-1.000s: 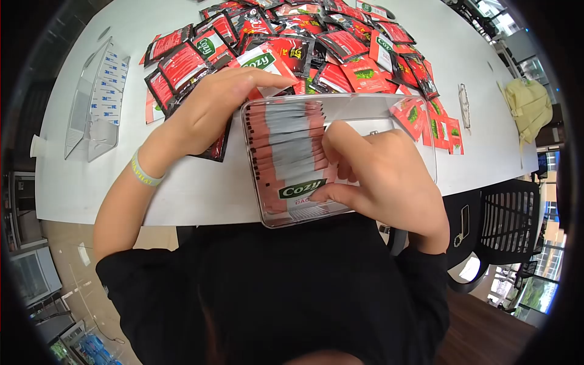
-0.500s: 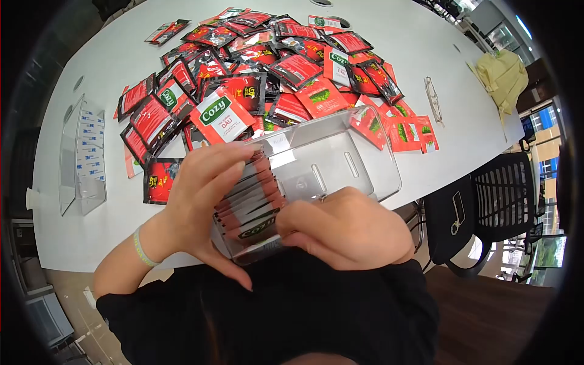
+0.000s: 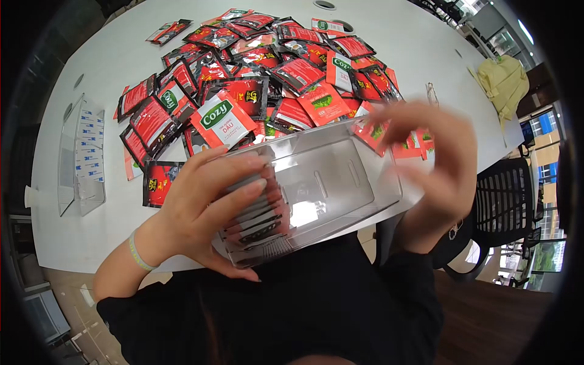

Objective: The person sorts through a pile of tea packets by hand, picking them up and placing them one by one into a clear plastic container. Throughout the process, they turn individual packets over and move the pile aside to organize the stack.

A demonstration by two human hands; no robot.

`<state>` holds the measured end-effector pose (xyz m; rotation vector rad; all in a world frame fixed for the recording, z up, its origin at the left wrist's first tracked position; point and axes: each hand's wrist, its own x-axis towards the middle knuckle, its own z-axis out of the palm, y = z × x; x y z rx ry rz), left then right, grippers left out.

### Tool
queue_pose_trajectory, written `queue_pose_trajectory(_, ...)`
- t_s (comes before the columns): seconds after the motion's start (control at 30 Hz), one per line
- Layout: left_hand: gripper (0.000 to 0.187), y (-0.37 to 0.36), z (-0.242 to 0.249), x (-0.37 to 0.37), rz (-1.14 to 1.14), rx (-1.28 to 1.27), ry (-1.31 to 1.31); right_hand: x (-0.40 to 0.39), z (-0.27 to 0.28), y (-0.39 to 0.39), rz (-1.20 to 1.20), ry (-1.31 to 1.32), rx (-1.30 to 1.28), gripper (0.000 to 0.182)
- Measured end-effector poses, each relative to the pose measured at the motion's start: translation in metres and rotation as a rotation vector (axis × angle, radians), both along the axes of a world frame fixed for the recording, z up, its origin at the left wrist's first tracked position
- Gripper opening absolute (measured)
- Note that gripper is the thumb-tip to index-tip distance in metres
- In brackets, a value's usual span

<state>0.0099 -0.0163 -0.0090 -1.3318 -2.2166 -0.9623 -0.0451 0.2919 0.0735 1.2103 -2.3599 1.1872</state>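
Note:
A clear plastic box (image 3: 340, 210) lies tilted at the table's front edge, against my body. My left hand (image 3: 204, 204) grips its left end, thumb on the near wall and fingers over the far wall. Inside that end stands a row of Cozy tea sachets (image 3: 258, 213), partly hidden by my fingers; the right part of the box shows its bare bottom. My right hand (image 3: 435, 158) is blurred in the air near the box's right end. Its thumb and fingers are apart, with nothing seen between them. Beyond the box spreads a pile of red and black sachets (image 3: 298, 73).
A second clear box (image 3: 82, 155) with blue-printed 3M strips stands at the left. A Cozy sachet (image 3: 223, 118) lies on the pile's near side. At the right are a yellow bag (image 3: 502, 85) on the table edge and a black chair (image 3: 502, 204).
My right hand has come out of the box, away from the sachet row, and moved up and right with its fingers opened. My left hand still grips the box.

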Motion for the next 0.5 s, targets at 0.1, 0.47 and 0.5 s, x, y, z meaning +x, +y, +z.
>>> queue_pose_trajectory(0.1, 0.087, 0.001, 0.006, 0.006, 0.025, -0.074, 0.030, -0.076, -0.007, 0.015, -0.212, -0.197, -0.052, 0.030)
queue_pose_trajectory(0.47, 0.055, 0.008, -0.004, 0.011, -0.002, -0.063, 0.146, -0.127, -0.095, -0.025, -0.021, 0.213, 0.327, 0.058)
queue_pose_trajectory(0.5, 0.055, 0.008, -0.004, 0.011, -0.005, -0.073, 0.147, -0.129, -0.094, -0.028, 0.018, 0.277, 0.366, 0.058)
